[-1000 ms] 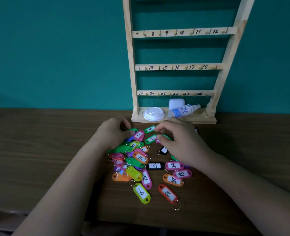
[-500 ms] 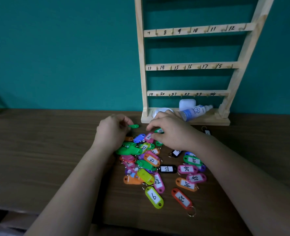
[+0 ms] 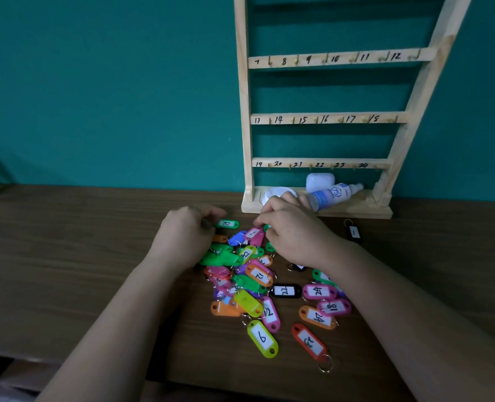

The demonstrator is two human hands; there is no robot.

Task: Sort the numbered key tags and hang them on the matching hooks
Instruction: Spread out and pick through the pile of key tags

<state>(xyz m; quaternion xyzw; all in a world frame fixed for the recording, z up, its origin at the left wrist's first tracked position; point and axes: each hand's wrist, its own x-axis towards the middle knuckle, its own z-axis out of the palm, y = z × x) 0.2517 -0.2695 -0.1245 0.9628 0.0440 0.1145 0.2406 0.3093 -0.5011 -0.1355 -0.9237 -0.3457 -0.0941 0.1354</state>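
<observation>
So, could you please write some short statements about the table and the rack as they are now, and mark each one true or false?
1. No tag hangs on the numbered hooks of the wooden rack that are in view. True.
2. The spray bottle stands upright on the rack's base. False: it lies on its side there.
3. A black tag lies alone on the table, right of the pile. True.
4. The red tag hangs on a hook. False: it lies on the table at the near edge of the pile.
5. The left hand pinches a green tag at the far side of the pile. True.
</observation>
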